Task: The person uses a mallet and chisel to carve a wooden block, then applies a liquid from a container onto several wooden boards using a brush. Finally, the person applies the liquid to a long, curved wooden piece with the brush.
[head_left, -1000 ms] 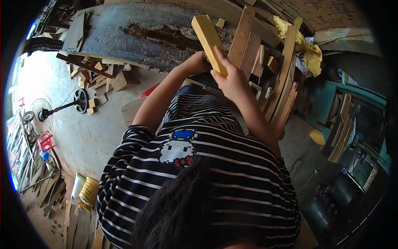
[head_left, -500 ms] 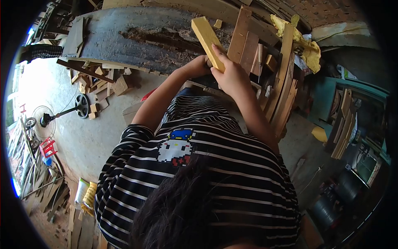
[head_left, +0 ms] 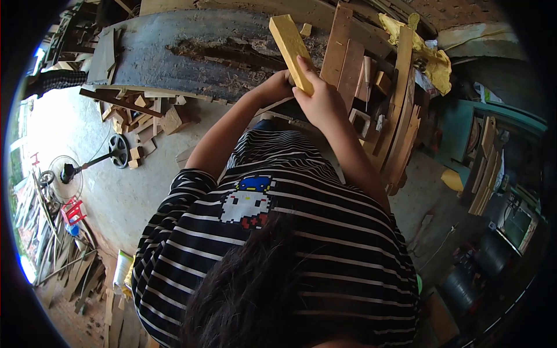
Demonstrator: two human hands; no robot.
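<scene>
A yellowish wooden block (head_left: pixel 288 43) slants up and away over the dark worn workbench (head_left: pixel 151 55). My right hand (head_left: pixel 316 95) is closed on the near end of this block, with a finger lying along its side. Close by on the left is my left hand (head_left: pixel 279 86), its fingers mostly hidden behind the block and my right hand, so what they hold cannot be made out. A small wood offcut (head_left: pixel 306 29) lies just past the block. To the right, a chisel-like tool with a wooden handle (head_left: pixel 367 72) rests among brown boards (head_left: pixel 351 66).
Long planks (head_left: pixel 400 75) and crumpled yellow plastic (head_left: pixel 432 64) lie at the right of the bench. Wood offcuts (head_left: pixel 172 120) are heaped on the floor below its left part. A fan (head_left: pixel 68 172) stands at the left. A person's sleeve (head_left: pixel 58 79) shows at the far left.
The view has shifted slightly. The block stays in my right hand, a little higher in the view and slightly more upright. My left hand remains beside it.
</scene>
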